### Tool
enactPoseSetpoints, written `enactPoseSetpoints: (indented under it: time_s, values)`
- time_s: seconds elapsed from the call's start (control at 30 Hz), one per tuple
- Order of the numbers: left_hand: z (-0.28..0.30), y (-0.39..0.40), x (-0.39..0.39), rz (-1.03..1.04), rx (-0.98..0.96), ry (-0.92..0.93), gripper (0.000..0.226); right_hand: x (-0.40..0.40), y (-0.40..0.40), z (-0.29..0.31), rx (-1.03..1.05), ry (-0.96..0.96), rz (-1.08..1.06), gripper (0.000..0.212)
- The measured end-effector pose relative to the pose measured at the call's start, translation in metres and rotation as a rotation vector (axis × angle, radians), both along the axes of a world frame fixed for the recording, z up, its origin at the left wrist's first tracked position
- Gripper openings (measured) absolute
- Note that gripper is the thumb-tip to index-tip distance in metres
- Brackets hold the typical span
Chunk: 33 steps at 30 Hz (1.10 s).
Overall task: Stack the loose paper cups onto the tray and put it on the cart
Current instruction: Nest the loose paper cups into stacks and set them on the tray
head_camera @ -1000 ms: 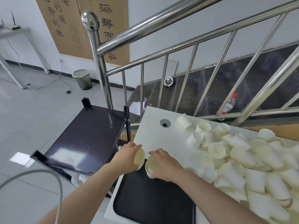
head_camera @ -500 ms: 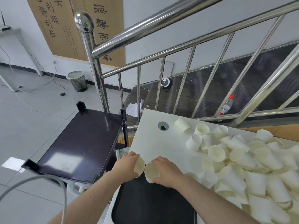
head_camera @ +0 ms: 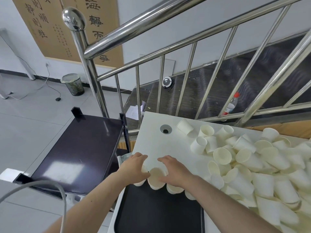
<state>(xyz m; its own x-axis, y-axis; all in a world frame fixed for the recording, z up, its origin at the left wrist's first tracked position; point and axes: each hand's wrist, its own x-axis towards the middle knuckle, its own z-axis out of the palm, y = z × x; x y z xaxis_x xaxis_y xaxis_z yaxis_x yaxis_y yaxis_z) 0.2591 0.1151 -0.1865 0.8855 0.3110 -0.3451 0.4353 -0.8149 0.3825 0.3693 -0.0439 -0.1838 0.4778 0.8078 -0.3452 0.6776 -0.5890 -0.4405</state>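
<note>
Both hands, the left hand (head_camera: 134,167) and right hand (head_camera: 175,172), are closing a loose grip around upright cups (head_camera: 157,178) at the tray (head_camera: 151,212)'s far edge; a nudge risks tipping them off the worktop (head_camera: 154,143).

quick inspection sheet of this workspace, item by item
surface: white tabletop with a round grommet hole
job's things: black rectangular tray at the near edge, a row of white paper cups along its far rim; loose cup pile on the right; black cart on the left
clutter: nothing seen
grippers: left hand and right hand rest on the cup row
cables: grey cable at lower left
surroundings: steel stair railing, mesh waste bin, plastic bottle
</note>
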Motion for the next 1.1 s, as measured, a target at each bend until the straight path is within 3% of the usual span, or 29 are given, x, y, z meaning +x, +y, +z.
enactPoseSetpoints:
  time_s: [0.17,0.47,1.1]
  values:
    - [0.006,-0.006,0.036,-0.007,-0.022,-0.108,0.057,0.035,-0.016,0.008,0.035,-0.059,-0.177,0.067]
    - [-0.005,-0.016,0.1,-0.051,-0.077,-0.122,0.053,0.097,-0.044,0.009,-0.013,-0.149,-0.4,0.06]
    - [-0.022,0.027,0.179,0.046,-0.173,-0.216,0.048,0.222,0.049,-0.032,-0.136,-0.155,-0.422,0.073]
